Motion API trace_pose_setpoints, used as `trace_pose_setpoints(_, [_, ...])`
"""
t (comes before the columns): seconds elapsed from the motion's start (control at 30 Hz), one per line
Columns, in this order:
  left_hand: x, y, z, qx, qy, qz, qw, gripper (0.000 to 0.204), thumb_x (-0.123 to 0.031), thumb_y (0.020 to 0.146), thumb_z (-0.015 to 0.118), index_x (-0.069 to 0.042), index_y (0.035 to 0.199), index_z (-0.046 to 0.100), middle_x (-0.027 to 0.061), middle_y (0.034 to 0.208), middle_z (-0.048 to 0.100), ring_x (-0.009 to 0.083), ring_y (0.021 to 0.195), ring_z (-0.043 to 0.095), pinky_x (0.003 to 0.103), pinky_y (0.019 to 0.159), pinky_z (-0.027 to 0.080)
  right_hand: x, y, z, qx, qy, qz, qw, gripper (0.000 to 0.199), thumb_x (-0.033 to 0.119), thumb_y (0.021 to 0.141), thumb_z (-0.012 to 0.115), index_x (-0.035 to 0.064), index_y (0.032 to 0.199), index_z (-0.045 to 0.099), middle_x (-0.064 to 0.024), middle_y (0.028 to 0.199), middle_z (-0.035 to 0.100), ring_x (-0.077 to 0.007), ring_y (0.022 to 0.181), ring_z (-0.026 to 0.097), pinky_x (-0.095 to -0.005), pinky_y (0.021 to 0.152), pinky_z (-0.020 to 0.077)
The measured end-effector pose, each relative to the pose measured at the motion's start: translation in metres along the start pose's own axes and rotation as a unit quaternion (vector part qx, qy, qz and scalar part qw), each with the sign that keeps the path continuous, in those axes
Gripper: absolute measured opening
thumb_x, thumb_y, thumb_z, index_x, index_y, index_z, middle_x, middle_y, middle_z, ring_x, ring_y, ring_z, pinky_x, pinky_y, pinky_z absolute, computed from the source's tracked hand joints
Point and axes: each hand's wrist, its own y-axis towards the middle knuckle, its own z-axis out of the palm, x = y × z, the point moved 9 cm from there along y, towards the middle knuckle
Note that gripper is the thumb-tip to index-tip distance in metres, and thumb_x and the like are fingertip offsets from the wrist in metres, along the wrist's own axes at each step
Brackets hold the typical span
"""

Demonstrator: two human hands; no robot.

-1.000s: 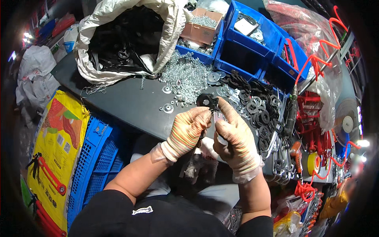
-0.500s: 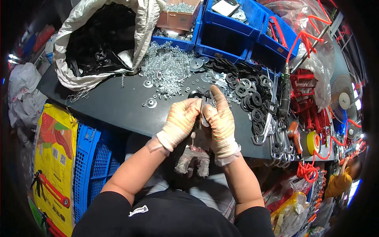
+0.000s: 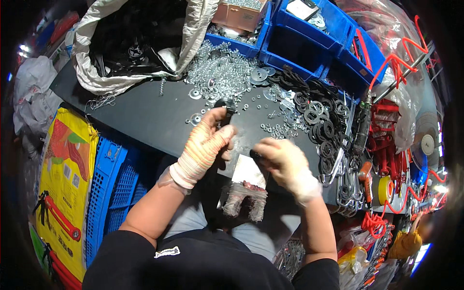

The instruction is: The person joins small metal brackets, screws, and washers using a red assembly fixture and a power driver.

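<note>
Both gloved hands have drawn apart: left hand [image 3: 205, 145] clasps a round black rubber part [image 3: 224, 105]; right hand [image 3: 285, 162] pinches a small dark piece [image 3: 254, 155], steadied over the black worktable [image 3: 145, 116].

the left hand [image 3: 205, 145], in a striped work glove, closed around a small black round part [image 3: 225, 105] over the dark bench [image 3: 145, 116]. the right hand [image 3: 285, 162], in a pale glove, pinched a small dark piece [image 3: 254, 155] just above a spare glove [image 3: 244, 193] hanging at the bench edge. a heap of silver nuts and washers [image 3: 220, 72] lay beyond, with black rubber rings [image 3: 321, 113] to the right, blue bins [image 3: 314, 43] behind and an open sack [image 3: 130, 43] at the far left.
</note>
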Motion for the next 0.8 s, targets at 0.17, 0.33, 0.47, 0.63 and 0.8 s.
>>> trace_pose_setpoints(0.17, [0.002, 0.0, 0.027, 0.041, 0.01, 0.013, 0.999, 0.041, -0.014, 0.089, 0.066, 0.001, 0.124, 0.053, 0.0035, 0.093, 0.062, 0.0096, 0.075, 0.056, 0.024, 0.064, 0.049, -0.027, 0.0, 0.014, -0.043, 0.061, 0.054, 0.996, 0.029, -0.001, 0.076, 0.064, 0.0096, 0.103, 0.063, -0.0122, 0.088, 0.059, -0.0329, 0.079, 0.057, -0.0364, 0.072, 0.0481])
trace_pose_setpoints(0.33, [-0.009, -0.021, 0.035, 0.043, 0.015, 0.047, 0.998, 0.044, -0.019, 0.09, 0.066, 0.003, 0.126, 0.053, 0.003, 0.089, 0.063, 0.0074, 0.076, 0.056, 0.023, 0.067, 0.047, 0.007, -0.017, 0.007, -0.188, 0.589, 0.286, 0.732, 0.023, 0.015, 0.082, 0.071, 0.002, 0.1, 0.063, 0.0005, 0.07, 0.058, -0.0065, 0.055, 0.049, -0.0205, 0.05, 0.0392])
trace_pose_setpoints(0.47, [-0.018, -0.031, 0.043, 0.034, 0.068, 0.093, 0.993, 0.035, -0.017, 0.09, 0.066, 0.001, 0.12, 0.06, 0.0015, 0.088, 0.061, 0.006, 0.078, 0.055, 0.022, 0.066, 0.046, 0.021, -0.028, 0.013, -0.204, 0.659, 0.278, 0.668, 0.021, 0.015, 0.084, 0.072, 0.0018, 0.097, 0.062, -0.0008, 0.071, 0.061, -0.0066, 0.053, 0.051, -0.0196, 0.047, 0.0395])
trace_pose_setpoints(0.63, [-0.038, -0.042, 0.054, 0.051, 0.166, 0.197, 0.965, 0.03, -0.013, 0.089, 0.066, 0.003, 0.115, 0.063, 0.0046, 0.085, 0.058, 0.0086, 0.074, 0.052, 0.023, 0.064, 0.043, 0.024, -0.038, 0.012, -0.294, 0.664, 0.249, 0.641, 0.02, 0.016, 0.084, 0.072, 0.0031, 0.094, 0.061, -0.0019, 0.068, 0.059, -0.0075, 0.049, 0.05, -0.0198, 0.044, 0.0388])
trace_pose_setpoints(0.8, [-0.052, -0.046, 0.039, 0.011, 0.351, 0.337, 0.873, 0.023, -0.016, 0.085, 0.068, 0.001, 0.1, 0.065, 0.0143, 0.073, 0.062, 0.0271, 0.062, 0.057, 0.035, 0.055, 0.045, 0.014, -0.033, 0.029, -0.165, 0.673, 0.343, 0.634, 0.021, 0.017, 0.084, 0.071, 0.0027, 0.098, 0.063, -0.002, 0.069, 0.06, -0.0104, 0.056, 0.056, -0.0221, 0.048, 0.0443])
